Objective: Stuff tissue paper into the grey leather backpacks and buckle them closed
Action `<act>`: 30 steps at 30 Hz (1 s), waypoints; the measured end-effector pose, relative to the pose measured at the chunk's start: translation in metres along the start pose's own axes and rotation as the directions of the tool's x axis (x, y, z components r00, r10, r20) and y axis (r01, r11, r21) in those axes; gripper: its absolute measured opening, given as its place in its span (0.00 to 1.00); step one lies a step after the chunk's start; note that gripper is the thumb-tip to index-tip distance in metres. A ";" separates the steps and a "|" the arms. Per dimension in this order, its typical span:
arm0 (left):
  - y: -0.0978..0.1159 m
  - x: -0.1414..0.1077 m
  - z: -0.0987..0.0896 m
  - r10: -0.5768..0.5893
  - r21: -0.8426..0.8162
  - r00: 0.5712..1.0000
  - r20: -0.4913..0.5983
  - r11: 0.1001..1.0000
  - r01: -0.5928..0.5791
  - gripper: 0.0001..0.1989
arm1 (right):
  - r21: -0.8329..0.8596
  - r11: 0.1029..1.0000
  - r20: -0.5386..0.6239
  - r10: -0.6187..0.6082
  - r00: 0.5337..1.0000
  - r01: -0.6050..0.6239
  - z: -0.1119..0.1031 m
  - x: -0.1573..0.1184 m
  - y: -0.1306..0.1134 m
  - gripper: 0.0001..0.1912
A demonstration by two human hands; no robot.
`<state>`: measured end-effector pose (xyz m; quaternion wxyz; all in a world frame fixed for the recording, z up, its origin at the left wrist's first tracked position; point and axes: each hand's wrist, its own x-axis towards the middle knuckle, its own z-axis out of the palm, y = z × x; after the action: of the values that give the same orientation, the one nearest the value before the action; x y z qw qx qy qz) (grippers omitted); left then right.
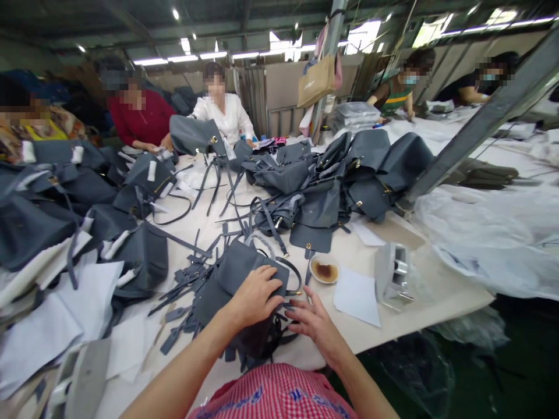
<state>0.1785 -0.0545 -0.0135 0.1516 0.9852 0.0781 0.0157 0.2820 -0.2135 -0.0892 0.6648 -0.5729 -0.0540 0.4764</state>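
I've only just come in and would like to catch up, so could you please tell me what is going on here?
A person's left hand lies on a dark grey bag, while the right hand, fingers spread, is by its right side. A dish with something brown in it and white paper lie farther right on the table. More dark bags are heaped beyond, with co-workers behind.

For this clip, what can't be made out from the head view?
All in the head view:
Dark bag: the patch under the left hand, covered by it.
Apron: its lower part, cut off by the bottom edge.
Grey device at lower left: its near end, cut off by the same edge.
Hanging tan bag: its print, too small and blurred.
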 end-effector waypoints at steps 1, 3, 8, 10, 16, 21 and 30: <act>0.001 -0.004 -0.001 -0.007 -0.004 1.000 0.003 1.000 0.007 0.13 | 0.035 0.999 0.009 -0.006 1.000 0.006 0.002 0.001 -0.002 0.35; 0.005 -0.011 -0.003 -0.028 -0.007 1.000 0.015 1.000 0.028 0.14 | 0.020 0.998 0.007 -0.056 0.998 0.056 0.006 0.002 -0.005 0.29; 0.020 -0.017 -0.015 0.042 -0.050 0.997 0.061 0.998 -0.039 0.15 | -0.006 0.993 0.075 -0.120 0.990 0.120 0.009 -0.002 -0.005 0.24; 0.023 -0.015 -0.017 0.104 -0.095 0.990 0.100 0.991 -0.094 0.14 | 0.003 0.990 0.097 -0.141 0.985 0.141 0.007 -0.008 -0.002 0.22; 0.018 -0.010 0.002 0.126 -0.095 0.986 0.111 0.989 -0.115 0.09 | -0.066 0.982 0.109 -0.169 0.980 0.176 0.006 -0.017 0.000 0.19; 0.016 -0.018 0.014 0.090 -0.171 0.996 0.007 0.981 -0.087 0.12 | -0.105 0.979 0.157 -0.159 0.975 0.177 0.009 -0.017 -0.003 0.19; 0.025 -0.035 0.022 -0.061 -0.295 0.987 -0.148 0.955 0.014 0.14 | -0.311 0.928 0.050 -0.202 0.978 0.207 -0.009 -0.018 -0.002 0.22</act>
<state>0.1486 -0.0903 -0.0275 0.2897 0.9459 0.1052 0.1012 0.2793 -0.2321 -0.0822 0.6105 -0.6587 -0.1942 0.3946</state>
